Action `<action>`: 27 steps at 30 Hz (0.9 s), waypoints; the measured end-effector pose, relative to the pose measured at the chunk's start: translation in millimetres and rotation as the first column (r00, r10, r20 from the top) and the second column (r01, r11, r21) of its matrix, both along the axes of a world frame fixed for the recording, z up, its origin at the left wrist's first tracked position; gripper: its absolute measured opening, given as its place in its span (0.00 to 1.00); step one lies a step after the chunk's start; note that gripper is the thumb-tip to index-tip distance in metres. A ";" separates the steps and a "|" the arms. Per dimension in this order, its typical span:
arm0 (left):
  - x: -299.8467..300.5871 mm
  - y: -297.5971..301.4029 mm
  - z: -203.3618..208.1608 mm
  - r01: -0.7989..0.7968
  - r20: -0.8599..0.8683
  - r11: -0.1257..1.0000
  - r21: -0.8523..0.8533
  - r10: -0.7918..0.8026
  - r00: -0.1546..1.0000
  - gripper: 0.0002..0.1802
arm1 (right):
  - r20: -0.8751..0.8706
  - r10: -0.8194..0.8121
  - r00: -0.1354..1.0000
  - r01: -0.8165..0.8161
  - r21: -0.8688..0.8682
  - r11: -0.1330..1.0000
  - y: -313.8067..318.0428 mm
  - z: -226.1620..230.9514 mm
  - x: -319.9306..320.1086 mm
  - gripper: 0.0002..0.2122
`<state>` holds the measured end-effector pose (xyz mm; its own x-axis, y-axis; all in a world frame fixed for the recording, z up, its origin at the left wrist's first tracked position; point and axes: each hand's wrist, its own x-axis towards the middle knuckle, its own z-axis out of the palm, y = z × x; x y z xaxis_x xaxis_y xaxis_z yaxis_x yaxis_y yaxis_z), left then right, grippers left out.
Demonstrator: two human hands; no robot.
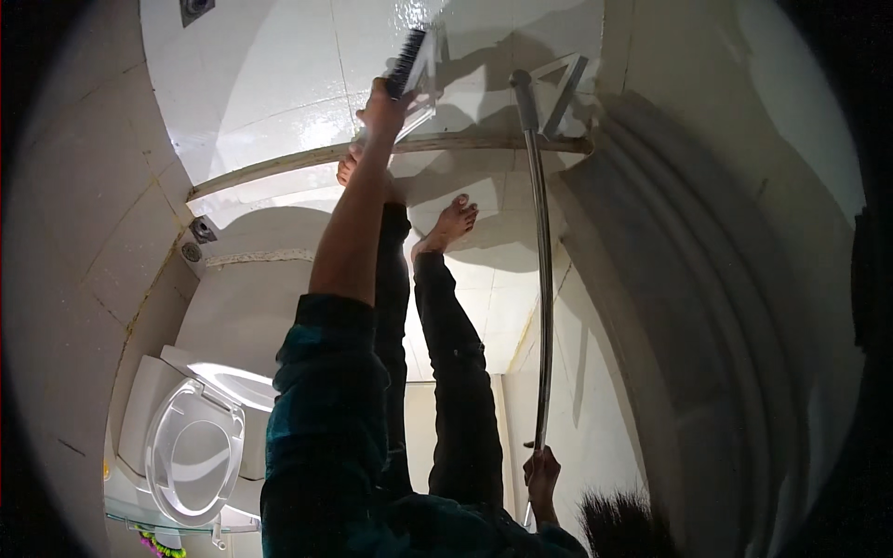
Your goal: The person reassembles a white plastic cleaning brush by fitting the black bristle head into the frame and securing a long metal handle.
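Note:
My left hand [383,113] reaches forward over the wet, tiled floor, its fingers wrapped round a scrubbing brush [406,65] with a row of black bristles. Beside the bristles shows a pale, angled frame; whether it belongs to the brush I cannot tell. Low on the right, my right hand [542,470] grips the lower end of a long metal pole [541,279]. At the pole's far end, a grey joint carries a triangular head [563,98], which lies to the right of the brush.
A raised ledge [446,142] crosses ahead of my bare feet [453,221]. A white toilet [197,456] with its lid up stands at lower left. A grey curtain [688,260] hangs on the right. A dark bristly tuft [623,525] shows at the bottom. A floor drain [196,9] lies far left.

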<state>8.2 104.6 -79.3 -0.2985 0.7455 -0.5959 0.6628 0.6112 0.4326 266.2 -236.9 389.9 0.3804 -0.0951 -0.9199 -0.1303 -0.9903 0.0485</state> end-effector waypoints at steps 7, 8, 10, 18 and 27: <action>-44.0 39.7 112.4 -0.319 0.750 0.889 -0.328 0.450 0.484 0.31 | -0.169 -0.005 0.986 0.059 0.317 0.947 -70.0 32.1 4.1 0.09; -50.0 48.6 137.0 -0.310 0.778 0.886 -0.344 0.454 0.435 0.28 | -0.234 0.007 0.972 0.055 0.256 0.965 -59.5 17.8 5.7 0.09; -71.4 58.7 171.7 -0.351 0.808 0.872 -0.341 0.463 0.364 0.23 | -0.139 0.185 0.973 -0.181 0.043 0.983 2.2 -15.5 -6.6 0.07; -121.0 90.3 238.5 -0.594 0.837 0.792 -0.143 0.417 0.354 0.21 | -0.538 0.216 0.815 -0.140 0.179 0.974 46.1 18.1 -7.5 0.24; -140.8 93.3 268.0 -0.689 0.846 0.690 -0.222 0.488 0.216 0.21 | -0.543 0.306 0.782 -0.179 0.276 0.944 87.2 37.2 -10.3 0.26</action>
<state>-132.6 197.9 188.7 -0.1652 0.6876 -0.7071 -0.5774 0.5138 0.6345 255.9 -149.7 427.1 -0.2353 0.1360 -0.9624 0.1039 -0.9810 -0.1641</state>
